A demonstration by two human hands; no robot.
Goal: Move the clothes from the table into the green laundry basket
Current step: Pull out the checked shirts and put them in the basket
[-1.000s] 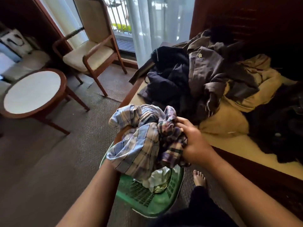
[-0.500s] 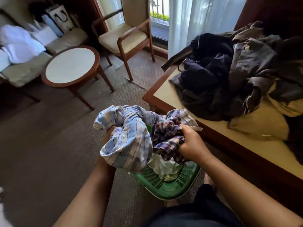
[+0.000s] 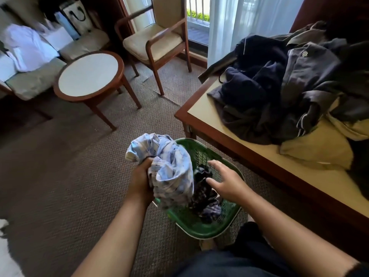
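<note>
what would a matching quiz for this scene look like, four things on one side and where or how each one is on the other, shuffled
Column one
1. light blue striped shirt
2. dark plaid garment
3. navy jacket
4. right hand

Column two
A. lying on the table
B. open, fingers spread, above the green laundry basket
C. gripped in the left hand
D. inside the green laundry basket

Pairs: 1-C, 2-D, 3-A, 4-B
</note>
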